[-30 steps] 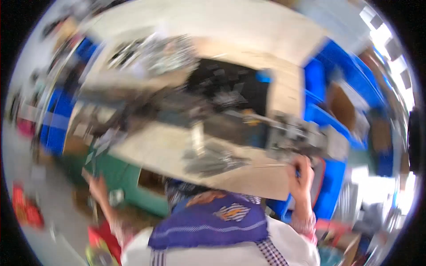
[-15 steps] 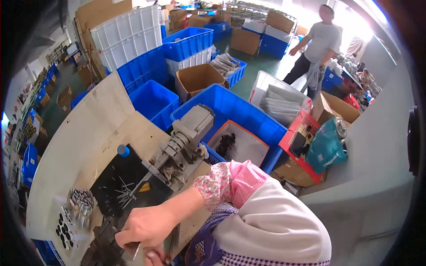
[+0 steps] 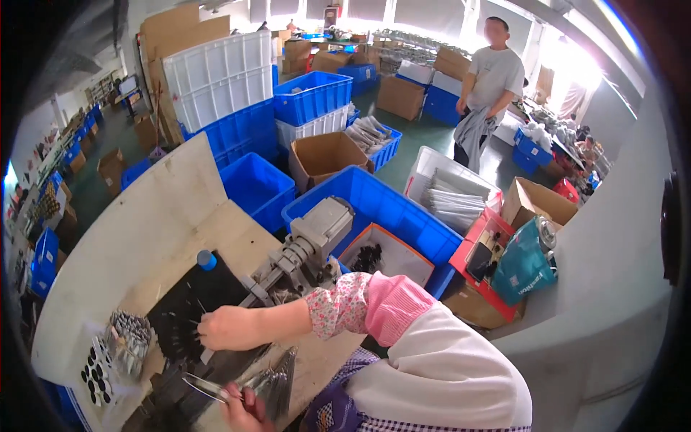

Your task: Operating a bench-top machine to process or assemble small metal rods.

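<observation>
My right hand [image 3: 229,328] reaches over the black mat [image 3: 183,299], fingers closed together at its edge, beside scattered thin metal pins [image 3: 173,317]. Whether a pin sits between its fingertips is hidden. Lower down, my left hand [image 3: 246,410] has its fingers closed on a slim, shiny metal piece [image 3: 204,387] that points up and left; its exact kind is unclear. Between the hands lies a dark metal fixture [image 3: 176,389]. A bundle of thin metal rods [image 3: 277,381] rests on the bench right of my left hand.
A motor-driven machine [image 3: 309,237] stands behind my right forearm. Left on the bench are a bundle of silver pieces [image 3: 129,338] and black oval parts [image 3: 97,374]. A blue cap [image 3: 206,260] sits on the mat. Beyond are a large blue bin [image 3: 360,187] and a standing person [image 3: 489,79] holding grey cloth.
My right hand has moved up and away from my left hand, onto the mat's edge. The metal piece in my left hand now shows more fully. The person behind has turned toward me.
</observation>
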{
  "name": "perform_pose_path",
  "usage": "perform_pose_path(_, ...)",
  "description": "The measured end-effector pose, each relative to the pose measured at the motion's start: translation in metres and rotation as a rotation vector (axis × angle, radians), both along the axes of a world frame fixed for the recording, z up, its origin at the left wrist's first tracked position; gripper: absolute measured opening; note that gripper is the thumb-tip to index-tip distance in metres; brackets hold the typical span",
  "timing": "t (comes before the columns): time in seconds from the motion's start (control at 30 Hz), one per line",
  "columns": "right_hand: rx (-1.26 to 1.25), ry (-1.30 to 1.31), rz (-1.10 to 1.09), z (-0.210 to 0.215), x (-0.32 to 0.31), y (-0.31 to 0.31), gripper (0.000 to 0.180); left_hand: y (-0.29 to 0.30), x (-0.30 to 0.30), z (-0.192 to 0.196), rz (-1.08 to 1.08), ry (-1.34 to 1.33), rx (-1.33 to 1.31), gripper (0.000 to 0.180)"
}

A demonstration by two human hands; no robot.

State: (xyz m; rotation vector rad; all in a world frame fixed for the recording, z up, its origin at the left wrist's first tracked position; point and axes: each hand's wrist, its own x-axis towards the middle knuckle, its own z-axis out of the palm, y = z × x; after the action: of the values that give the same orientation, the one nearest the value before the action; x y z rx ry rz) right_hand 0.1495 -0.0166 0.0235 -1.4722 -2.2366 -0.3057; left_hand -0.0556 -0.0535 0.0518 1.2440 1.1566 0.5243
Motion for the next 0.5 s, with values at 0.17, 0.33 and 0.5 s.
perform_pose_path(0.17, -0.110, -0.204, -0.052, 0.025, -0.005, 0.002, 0.010, 0.042, -0.042, 0.009, 0.044, -1.318, -0.704, 0.022)
perform_pose_path(0.33, -0.236, 0.106, 0.084, 0.037, 0.005, -0.039, 0.013, 0.054, -0.094, -0.003, 0.197, -1.524, -0.649, 0.025)
perform_pose_path(0.5, -0.341, 0.184, -0.018, 0.039, 0.003, 0.050, 0.011, 0.002, -0.115, -0.018, -0.041, -0.615, 0.097, 0.019)
